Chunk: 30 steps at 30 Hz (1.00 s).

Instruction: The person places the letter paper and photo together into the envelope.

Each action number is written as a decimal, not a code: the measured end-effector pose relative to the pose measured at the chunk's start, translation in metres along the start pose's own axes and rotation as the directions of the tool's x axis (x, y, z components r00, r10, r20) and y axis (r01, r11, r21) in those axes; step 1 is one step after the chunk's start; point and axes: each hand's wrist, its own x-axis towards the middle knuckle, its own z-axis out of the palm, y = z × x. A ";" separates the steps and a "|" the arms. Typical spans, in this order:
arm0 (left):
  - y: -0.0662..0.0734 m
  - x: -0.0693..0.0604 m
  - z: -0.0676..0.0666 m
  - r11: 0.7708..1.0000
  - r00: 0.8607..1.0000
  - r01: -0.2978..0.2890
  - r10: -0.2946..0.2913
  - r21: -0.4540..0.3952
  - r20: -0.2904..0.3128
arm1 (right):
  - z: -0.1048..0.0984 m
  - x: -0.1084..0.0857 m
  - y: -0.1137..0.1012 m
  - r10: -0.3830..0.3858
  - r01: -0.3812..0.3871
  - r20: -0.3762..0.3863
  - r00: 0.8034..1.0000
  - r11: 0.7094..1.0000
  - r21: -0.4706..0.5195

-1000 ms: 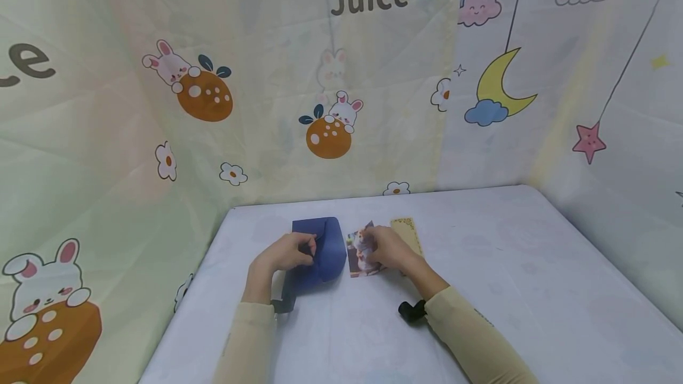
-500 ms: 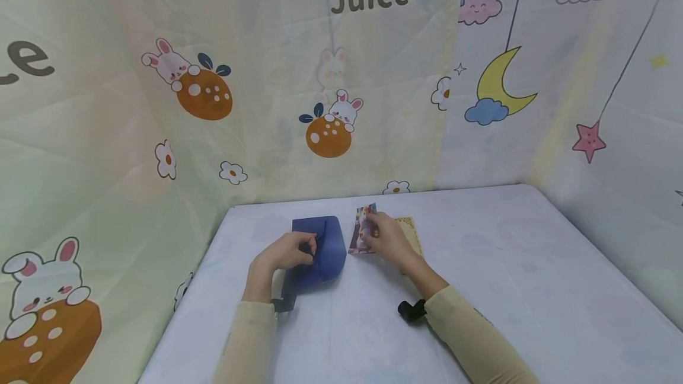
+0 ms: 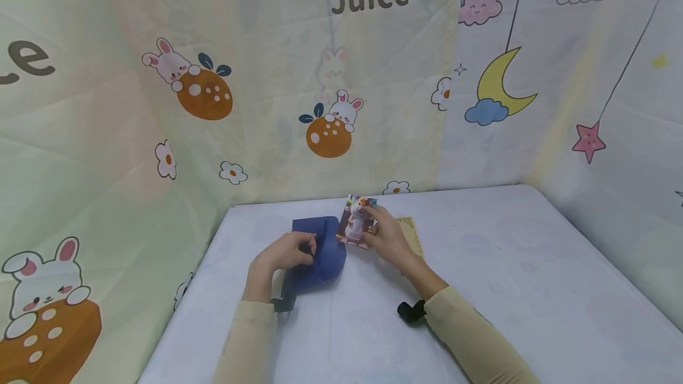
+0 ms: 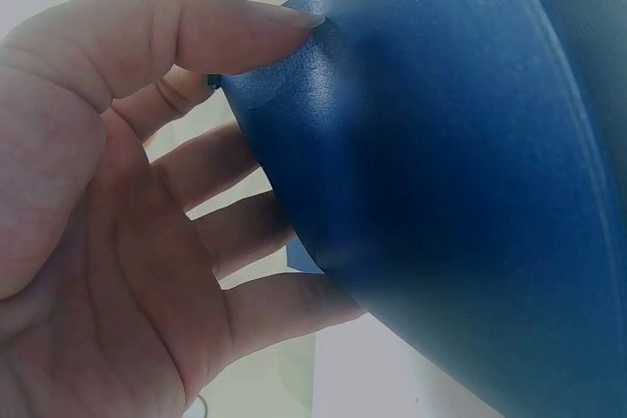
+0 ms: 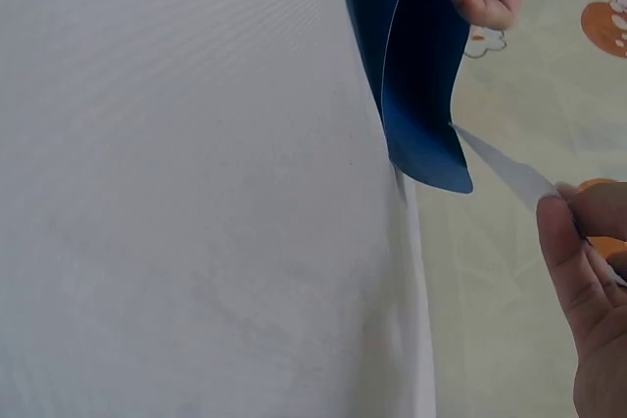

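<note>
A dark blue envelope (image 3: 332, 253) stands raised at the middle left of the table, its rounded flap toward the right. My left hand (image 3: 290, 252) pinches its edge; in the left wrist view the thumb (image 4: 265, 34) lies on the near face and fingers pass behind. With thumb and fingers, my right hand (image 3: 392, 240) holds a small picture card (image 3: 350, 221) showing a white and orange animal. This card is tilted above the table, at the envelope's right side. From the right wrist, the card (image 5: 509, 171) appears nearly edge-on, close to the envelope's flap (image 5: 431, 168).
A yellow card (image 3: 411, 230) with a patterned border lies on the table behind my right hand, partly hidden. The white-covered table (image 3: 507, 289) meets printed cloth walls (image 3: 267, 135) at the back and sides. Black camera mounts (image 3: 412, 313) sit at the wrists.
The right hand has lifted the picture card off the table, then brought it up and left toward the envelope, turning its face to the head camera. The left hand and envelope have stayed put.
</note>
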 end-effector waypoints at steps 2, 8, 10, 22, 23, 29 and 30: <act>0.000 0.000 0.000 1.000 1.000 0.009 -0.009 -0.001 0.003 | 0.001 0.000 0.000 -0.009 0.010 -0.018 1.000 1.000 0.026; -0.001 0.000 0.000 1.000 1.000 0.012 -0.012 0.002 0.004 | 0.006 -0.002 0.000 -0.081 0.084 -0.038 0.996 0.993 0.083; -0.001 0.000 0.000 1.000 1.000 0.008 -0.008 0.003 0.001 | 0.006 -0.003 0.000 -0.083 0.086 -0.033 0.996 0.991 0.099; -0.001 0.000 0.002 1.000 1.000 0.008 -0.008 0.006 -0.007 | 0.008 -0.005 -0.001 0.018 -0.026 0.076 0.997 0.994 0.105; -0.001 0.000 0.002 1.000 1.000 0.007 -0.007 0.006 -0.006 | 0.008 -0.006 -0.001 0.021 -0.030 0.092 0.996 0.994 0.105; -0.001 0.000 0.002 1.000 1.000 0.002 -0.002 0.008 -0.009 | 0.009 -0.007 -0.003 0.045 -0.058 0.170 0.984 0.996 0.073; -0.001 0.000 0.002 1.000 1.000 0.003 -0.003 0.008 -0.011 | 0.009 -0.007 -0.003 0.045 -0.059 0.183 0.982 0.996 0.072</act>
